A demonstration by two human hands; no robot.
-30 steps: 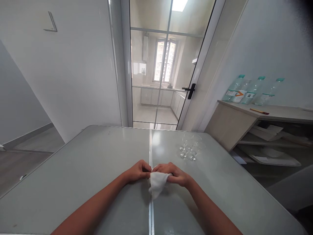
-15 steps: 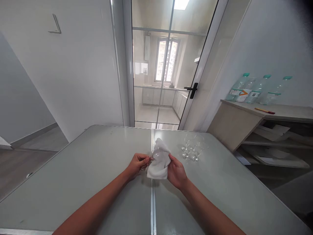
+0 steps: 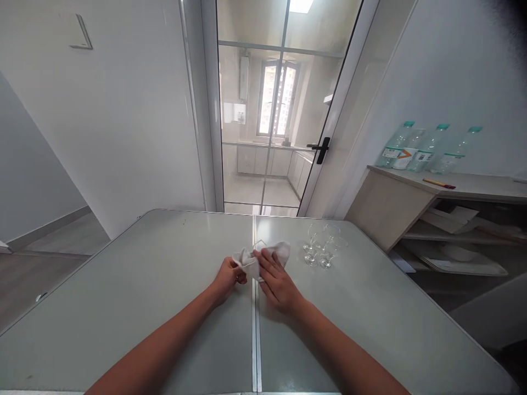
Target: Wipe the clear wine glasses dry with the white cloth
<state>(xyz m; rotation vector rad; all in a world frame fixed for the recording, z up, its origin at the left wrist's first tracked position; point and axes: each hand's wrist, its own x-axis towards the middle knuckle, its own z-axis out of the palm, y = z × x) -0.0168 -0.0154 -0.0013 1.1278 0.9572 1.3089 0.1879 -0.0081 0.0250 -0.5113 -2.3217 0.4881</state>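
My left hand (image 3: 228, 277) is closed around the stem end of a small clear glass, which is mostly hidden under a white cloth (image 3: 263, 255). My right hand (image 3: 276, 281) presses the cloth around the glass, fingers curled on the fabric. Both hands are held just above the middle of the grey table (image 3: 144, 285), near its centre seam. A small cluster of clear stemmed glasses (image 3: 321, 247) stands on the table a short way to the right of my hands.
A glass door (image 3: 272, 109) with a black handle (image 3: 321, 149) stands behind the table. At right, a wooden shelf unit (image 3: 411, 203) carries several plastic water bottles (image 3: 428, 148) and a pencil-like stick. White walls flank the door.
The cloth went from hanging below my hands, to raised and bunched over the glass, to wrapped lower around it now. My right hand shifted over the cloth's top.
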